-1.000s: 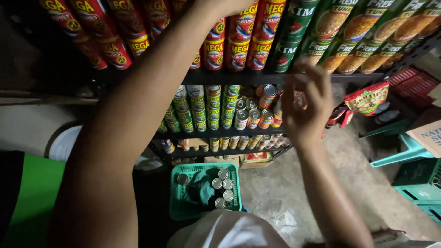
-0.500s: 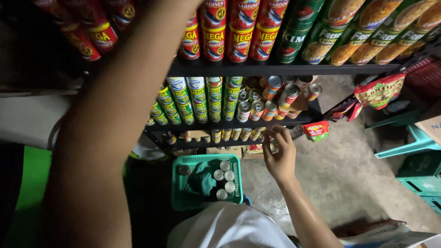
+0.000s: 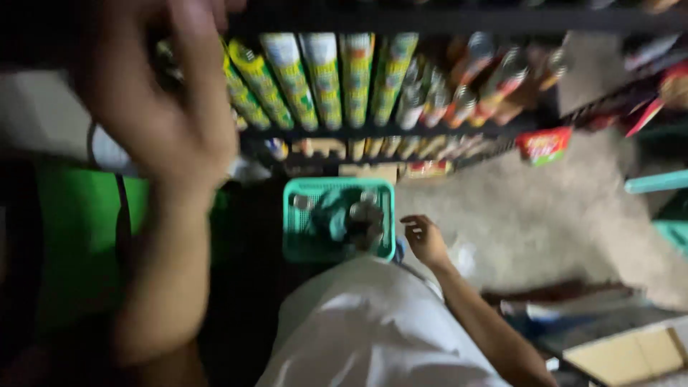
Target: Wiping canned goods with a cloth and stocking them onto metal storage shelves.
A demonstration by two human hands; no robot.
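The teal plastic basket [image 3: 294, 218] with little holes in its walls is sitting on the floor, right below the person's white shirt [image 3: 373, 322]. Inside it, a few round shiny metal cans [image 3: 364, 213] are lying next to something soft and teal, but the picture is too blurry to tell what that soft thing is.

The right hand [image 3: 424, 240] is hanging just beside the basket, at about 3 o'clock from it. Its fingers are curling loosely and it is holding nothing. It is not touching the basket.

The left hand [image 3: 161, 100] is reaching up high, at about 10 o'clock from the basket and well apart from it. It is very blurry and close to the camera. The fingers are looking spread, and nothing is showing in the hand, but the blur is making it hard to be sure.

At 12 o'clock from the basket, the dark metal shelf [image 3: 401, 132] is carrying rows of tall round cans with green and yellow labels [image 3: 326, 79]. More cans with red and orange labels [image 3: 494, 79] are standing at about 1 o'clock. The grey concrete floor [image 3: 530, 215] is looking rough and speckled. A flat tan cardboard box [image 3: 631, 351] is lying at about 4 o'clock.
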